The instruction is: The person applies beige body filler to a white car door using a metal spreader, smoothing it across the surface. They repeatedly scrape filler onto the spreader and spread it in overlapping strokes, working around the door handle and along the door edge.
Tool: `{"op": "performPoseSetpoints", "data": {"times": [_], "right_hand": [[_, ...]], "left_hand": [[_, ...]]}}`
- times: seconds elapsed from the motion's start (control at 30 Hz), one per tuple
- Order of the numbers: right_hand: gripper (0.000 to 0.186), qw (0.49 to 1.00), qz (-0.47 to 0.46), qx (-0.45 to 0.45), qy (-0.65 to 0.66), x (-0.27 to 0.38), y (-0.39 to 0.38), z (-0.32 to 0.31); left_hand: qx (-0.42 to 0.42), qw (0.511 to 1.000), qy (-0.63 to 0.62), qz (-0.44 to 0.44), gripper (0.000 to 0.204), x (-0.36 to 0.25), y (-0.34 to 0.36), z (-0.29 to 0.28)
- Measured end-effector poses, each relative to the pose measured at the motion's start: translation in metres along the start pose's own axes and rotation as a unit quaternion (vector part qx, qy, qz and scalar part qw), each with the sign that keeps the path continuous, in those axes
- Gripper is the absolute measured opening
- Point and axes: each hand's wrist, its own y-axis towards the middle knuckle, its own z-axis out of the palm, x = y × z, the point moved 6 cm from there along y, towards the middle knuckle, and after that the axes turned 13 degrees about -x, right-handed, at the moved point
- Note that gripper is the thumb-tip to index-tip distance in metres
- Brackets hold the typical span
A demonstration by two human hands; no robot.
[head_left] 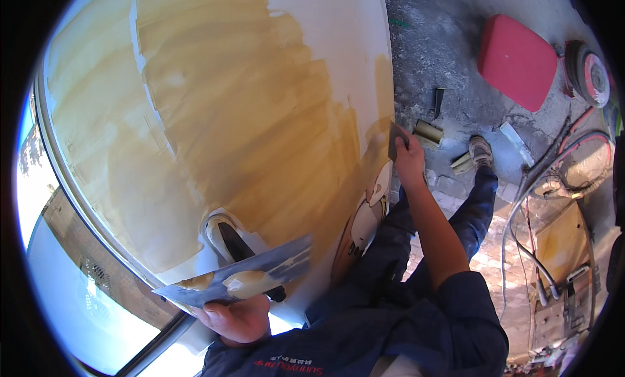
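Observation:
In front of me is a white vehicle body panel (338, 25) with a broad coat of yellow-tan filler (228, 116) spread over it. My right hand (410, 161) grips a dark, flat scraper (394, 141), its blade at the panel's right edge beside a filler-covered patch. Low on the left, my left hand (236, 320) is closed on the near edge of a grey, flat mixing board (290, 260). A pale tan lump of putty (250, 283) lies on that board. The board partly covers a black door handle (236, 242) set in the panel.
A cartoon decal (366, 224) marks the panel's lower right. On the concrete floor are a red stool seat (517, 61), a small wheel (594, 77) and a cardboard-coloured tube piece (428, 133). Hoses (521, 195) run along the right. A window (97, 292) borders the panel at left.

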Motion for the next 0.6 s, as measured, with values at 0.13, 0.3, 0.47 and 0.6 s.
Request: {"op": "performPoseSetpoints", "data": {"times": [0.13,0.3,0.47,0.6], "right_hand": [[0.034,0.996,-0.024,-0.056,-0.073,-0.049,0.049,0.003],[0.035,0.996,-0.011,-0.044,-0.079,-0.077,0.058,0.017],[0.037,0.994,-0.040,-0.042,-0.093,-0.063,0.047,0.024],[0.039,0.986,-0.081,-0.047,-0.137,-0.043,0.026,0.028]], "left_hand": [[-0.022,0.999,0.034,0.015,0.076,-0.002,-0.002,-0.005],[-0.048,0.991,0.120,0.043,0.077,-0.006,-0.002,-0.006],[-0.005,1.000,-0.026,0.005,0.076,0.000,-0.001,0.009],[-0.035,0.998,-0.044,0.005,0.077,0.000,-0.003,0.009]]}}
